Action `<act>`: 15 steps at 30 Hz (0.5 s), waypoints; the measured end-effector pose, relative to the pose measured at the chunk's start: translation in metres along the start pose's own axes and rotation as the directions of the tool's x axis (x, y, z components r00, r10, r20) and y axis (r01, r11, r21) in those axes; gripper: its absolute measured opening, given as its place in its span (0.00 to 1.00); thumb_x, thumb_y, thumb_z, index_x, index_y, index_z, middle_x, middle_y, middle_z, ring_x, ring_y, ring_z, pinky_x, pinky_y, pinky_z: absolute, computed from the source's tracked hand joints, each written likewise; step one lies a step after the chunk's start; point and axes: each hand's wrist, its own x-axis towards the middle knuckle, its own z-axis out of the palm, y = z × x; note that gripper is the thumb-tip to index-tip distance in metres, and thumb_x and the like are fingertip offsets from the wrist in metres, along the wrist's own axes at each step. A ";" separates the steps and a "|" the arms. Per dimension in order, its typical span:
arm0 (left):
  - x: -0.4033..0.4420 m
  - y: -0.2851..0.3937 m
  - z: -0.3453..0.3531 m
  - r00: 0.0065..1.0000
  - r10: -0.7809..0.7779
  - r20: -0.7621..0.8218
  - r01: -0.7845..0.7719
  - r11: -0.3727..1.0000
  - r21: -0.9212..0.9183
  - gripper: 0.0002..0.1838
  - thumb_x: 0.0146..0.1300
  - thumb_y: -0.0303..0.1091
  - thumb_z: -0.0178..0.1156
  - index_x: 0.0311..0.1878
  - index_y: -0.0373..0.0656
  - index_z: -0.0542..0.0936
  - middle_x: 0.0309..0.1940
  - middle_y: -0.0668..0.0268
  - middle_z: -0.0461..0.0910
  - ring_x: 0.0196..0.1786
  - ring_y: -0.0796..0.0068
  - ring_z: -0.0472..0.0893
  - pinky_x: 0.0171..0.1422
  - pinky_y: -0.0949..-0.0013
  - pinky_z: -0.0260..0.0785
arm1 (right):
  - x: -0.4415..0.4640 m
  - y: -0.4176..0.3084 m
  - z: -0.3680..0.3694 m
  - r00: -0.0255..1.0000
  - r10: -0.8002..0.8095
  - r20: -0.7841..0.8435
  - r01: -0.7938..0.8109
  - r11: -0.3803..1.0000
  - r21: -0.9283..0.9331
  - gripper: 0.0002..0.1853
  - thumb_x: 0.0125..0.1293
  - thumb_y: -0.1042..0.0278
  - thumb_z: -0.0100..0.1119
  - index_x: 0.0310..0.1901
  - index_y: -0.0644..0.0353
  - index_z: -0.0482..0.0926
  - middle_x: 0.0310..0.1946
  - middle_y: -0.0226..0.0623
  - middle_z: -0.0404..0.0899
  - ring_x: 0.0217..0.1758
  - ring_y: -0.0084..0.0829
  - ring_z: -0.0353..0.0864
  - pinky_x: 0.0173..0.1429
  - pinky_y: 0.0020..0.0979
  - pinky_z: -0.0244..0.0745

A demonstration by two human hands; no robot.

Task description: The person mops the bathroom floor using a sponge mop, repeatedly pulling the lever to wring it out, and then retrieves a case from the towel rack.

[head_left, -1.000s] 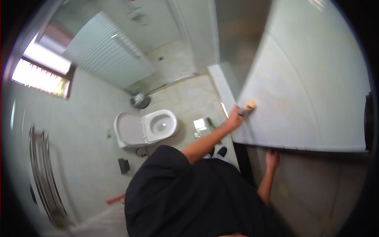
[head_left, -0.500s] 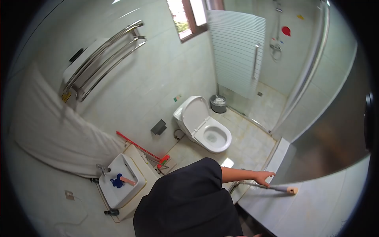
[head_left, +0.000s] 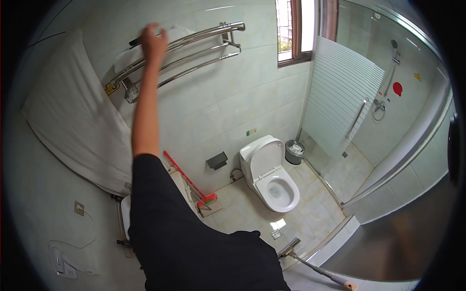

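Note:
My left hand [head_left: 154,44] is raised to the chrome towel rack [head_left: 204,35] on the wall. Its thumb and fingers look apart and slightly bent, with a little blur. Beside the fingers lies a dark, narrow object [head_left: 135,42], partly hidden; I cannot tell whether the hand touches it. Pale cloth [head_left: 127,59] rests on the rack. My right hand is out of view. A floor squeegee [head_left: 318,269] with a grey handle and a peach-coloured end leans at the lower right, its head near the floor.
A toilet [head_left: 276,191] with its lid up stands ahead, a grey bin [head_left: 294,153] beside it. The glass shower door [head_left: 342,97] is to the right. Left are a white curtain [head_left: 80,116], a mostly hidden sink [head_left: 125,216] and a red-handled broom [head_left: 184,173].
My view has swung left and upward. The left arm has come up to the rack. The right hand, earlier beside the squeegee handle, has left the view.

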 end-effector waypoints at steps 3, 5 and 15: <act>0.045 -0.097 -0.002 0.945 -0.299 0.133 0.215 0.873 0.437 0.24 0.60 0.42 0.67 0.60 0.47 0.78 0.49 0.56 0.82 0.54 0.56 0.80 0.64 0.52 0.70 | 0.015 -0.038 -0.006 0.987 -0.097 0.127 0.096 0.995 0.015 0.22 0.68 0.49 0.54 0.27 0.61 0.81 0.25 0.48 0.80 0.26 0.45 0.78 0.32 0.45 0.75; 0.053 -0.156 0.014 0.844 -0.338 0.417 0.242 0.933 0.267 0.25 0.58 0.45 0.69 0.58 0.51 0.81 0.49 0.57 0.84 0.53 0.56 0.81 0.63 0.56 0.71 | 0.020 -0.060 -0.010 0.966 -0.152 0.211 0.149 0.988 0.032 0.23 0.68 0.49 0.53 0.28 0.62 0.81 0.26 0.48 0.80 0.27 0.45 0.79 0.33 0.45 0.75; 0.054 -0.148 -0.014 0.792 -0.301 0.532 0.223 0.953 0.208 0.17 0.59 0.48 0.71 0.41 0.45 0.86 0.47 0.59 0.85 0.53 0.59 0.83 0.58 0.61 0.74 | 0.042 -0.116 -0.017 0.715 -0.358 0.600 0.342 0.928 0.145 0.24 0.72 0.48 0.50 0.35 0.63 0.83 0.32 0.50 0.83 0.33 0.44 0.83 0.40 0.44 0.78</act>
